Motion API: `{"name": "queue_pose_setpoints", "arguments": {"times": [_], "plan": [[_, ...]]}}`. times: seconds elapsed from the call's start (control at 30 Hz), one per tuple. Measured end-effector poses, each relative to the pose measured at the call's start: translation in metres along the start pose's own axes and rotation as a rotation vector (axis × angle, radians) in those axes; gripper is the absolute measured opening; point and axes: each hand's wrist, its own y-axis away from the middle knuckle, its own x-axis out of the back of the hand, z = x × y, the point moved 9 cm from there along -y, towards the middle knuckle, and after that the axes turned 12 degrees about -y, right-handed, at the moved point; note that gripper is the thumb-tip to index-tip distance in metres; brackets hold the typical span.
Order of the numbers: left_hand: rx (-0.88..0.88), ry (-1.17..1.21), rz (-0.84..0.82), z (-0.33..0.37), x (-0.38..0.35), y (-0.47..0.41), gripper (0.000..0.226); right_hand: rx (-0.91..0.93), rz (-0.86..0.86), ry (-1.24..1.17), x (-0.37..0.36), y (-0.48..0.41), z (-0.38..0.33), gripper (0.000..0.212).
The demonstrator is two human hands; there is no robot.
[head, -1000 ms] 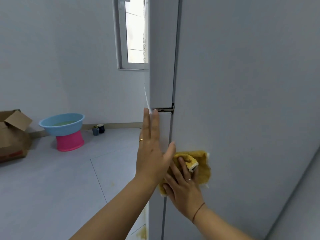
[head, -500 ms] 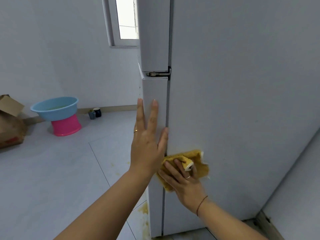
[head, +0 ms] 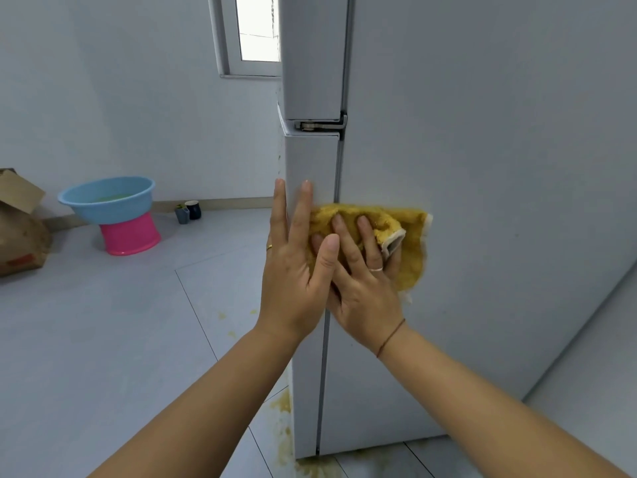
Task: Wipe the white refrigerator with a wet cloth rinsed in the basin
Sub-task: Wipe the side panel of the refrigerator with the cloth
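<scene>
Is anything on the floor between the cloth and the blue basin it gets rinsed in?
Nothing visible does. The right hand presses the cloth on the refrigerator; the basin sits across open tile, cups and box beside it, off the path.

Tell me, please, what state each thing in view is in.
Refrigerator, both doors shut.
Cloth, spread flat on the refrigerator, across the door seam.
Right hand, flat, pressing the cloth.
Left hand, flat, fingers straight on the door edge.
Basin, upright on a pink stool, holding greenish water.
Cardboard box, flap open.
Floor, yellow stains by the refrigerator's base.
</scene>
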Motion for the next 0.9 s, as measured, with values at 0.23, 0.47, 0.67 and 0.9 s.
{"name": "queue_pose_setpoints", "arguments": {"times": [0.23,0.47,0.67,0.9], "plan": [[-0.003,-0.092,-0.036,-0.004,-0.007,0.0,0.074,-0.024,-0.092,-0.042,-0.043,0.079,-0.011,0.048],[0.053,-0.131,0.006,-0.004,-0.016,0.002,0.072,-0.106,-0.09,-0.026,-0.027,0.067,0.006,0.054],[0.113,-0.134,0.057,-0.004,-0.019,0.002,0.071,-0.31,0.168,-0.001,0.031,-0.014,0.069,0.062],[0.209,-0.22,0.116,-0.004,-0.023,0.002,0.095,-0.454,0.341,-0.001,0.081,-0.044,0.12,0.061]]}}
